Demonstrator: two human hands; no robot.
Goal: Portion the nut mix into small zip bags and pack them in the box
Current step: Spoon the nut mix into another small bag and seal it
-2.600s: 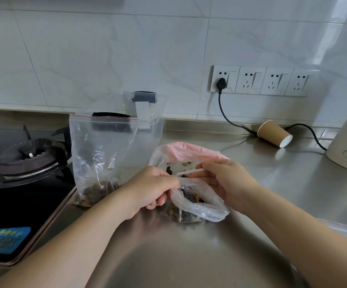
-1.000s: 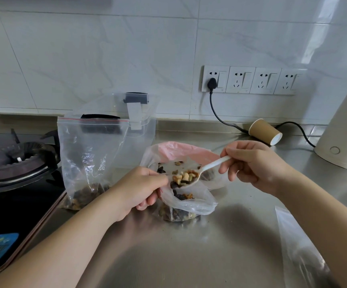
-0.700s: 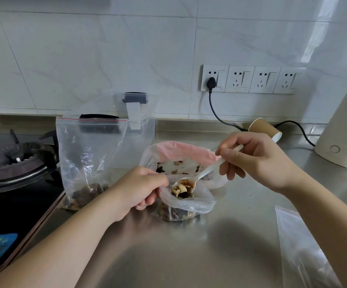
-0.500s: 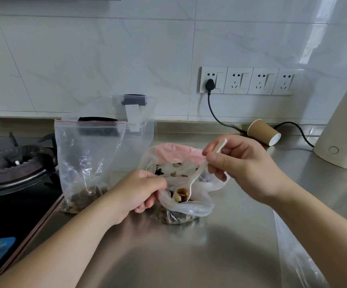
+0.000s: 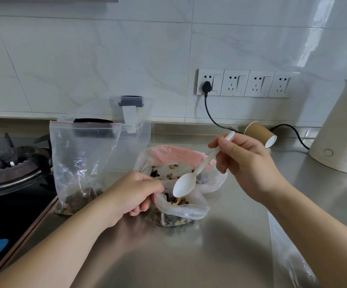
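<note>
"Where was the small bag?"

"On the bench. The left hand pinched its rim open with curled fingers."

"And the right hand?"

"It held the white spoon, tipped over the bag's mouth."

"Was the bag floppy?"

"Probably soft and slippery, so the rim was the best place to hold."

A small clear plastic zip bag sits on the steel counter, its mouth pulled open and a layer of brown and dark nut mix inside. Just behind it, a crumpled clear-and-pink plastic bag holds more scattered nuts. To the left, a larger clear zip bag with a red seal line stands upright, nuts at its bottom, against a clear plastic box. A white plastic spoon hangs empty over the small bag.
</note>
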